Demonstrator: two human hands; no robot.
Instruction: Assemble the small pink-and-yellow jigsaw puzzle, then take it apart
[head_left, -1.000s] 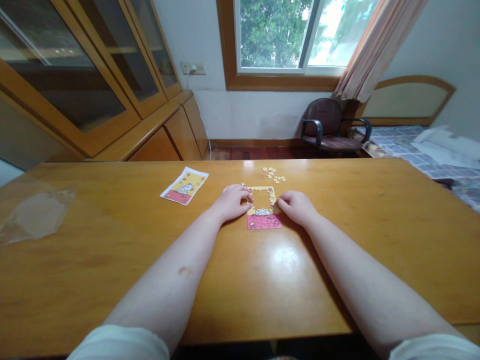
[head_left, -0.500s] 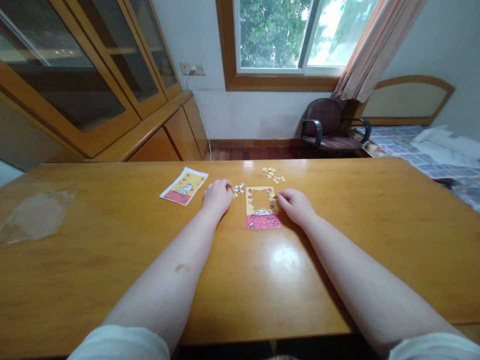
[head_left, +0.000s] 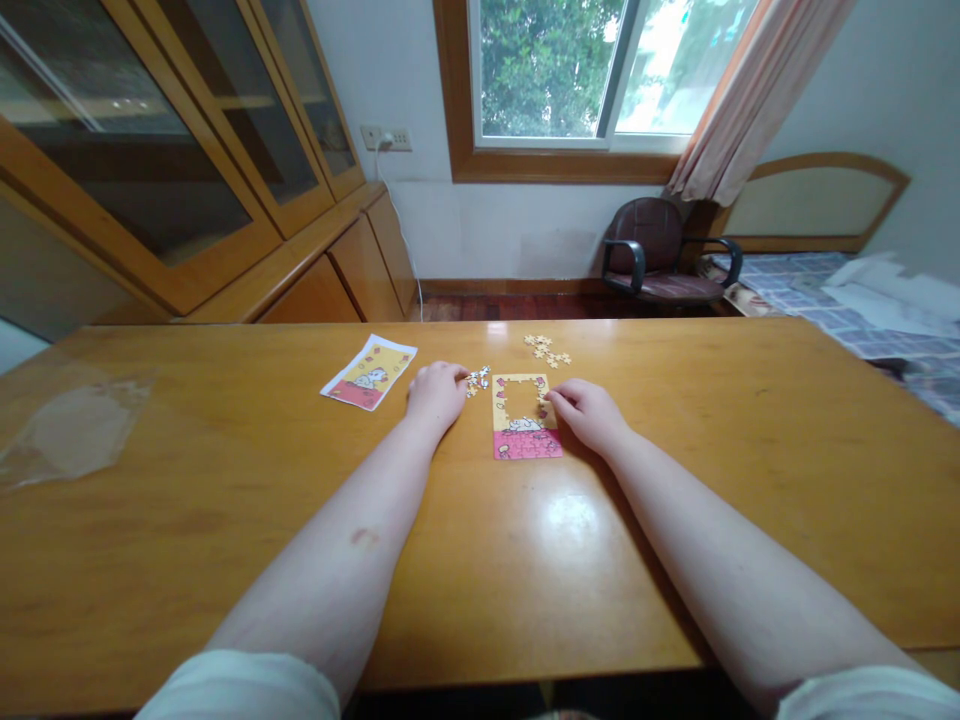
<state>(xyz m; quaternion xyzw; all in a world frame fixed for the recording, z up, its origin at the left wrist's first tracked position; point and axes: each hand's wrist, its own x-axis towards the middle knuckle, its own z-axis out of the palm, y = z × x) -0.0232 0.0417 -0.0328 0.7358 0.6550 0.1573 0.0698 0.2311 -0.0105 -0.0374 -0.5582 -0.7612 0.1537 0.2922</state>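
Observation:
A jigsaw puzzle (head_left: pixel 527 443) lies flat on the table, its lower part pink, with yellow around an unfilled opening in the upper middle. My right hand (head_left: pixel 591 410) is at its right edge, thumb and fingertips pinched on a small yellow puzzle piece (head_left: pixel 542 401) at the frame's inner side. My left hand (head_left: pixel 437 392) rests left of the puzzle with its fingers curled together. Its fingertips are beside a small pile of white-and-coloured loose pieces (head_left: pixel 480 378); whether they hold one is hidden. More loose pieces, yellow ones (head_left: pixel 540 346), lie behind the puzzle.
A reference picture (head_left: pixel 369 378) of the same scene lies left of my left hand. A clear plastic bag (head_left: pixel 75 430) is at the table's left side. Beyond the wooden table (head_left: pixel 465 560) stand a cabinet (head_left: pixel 322 270), an office chair (head_left: pixel 649 250) and a bed (head_left: pixel 795 275).
My right fingertips have shifted slightly left, further onto the puzzle's right edge. The left hand and the loose pieces look almost unchanged.

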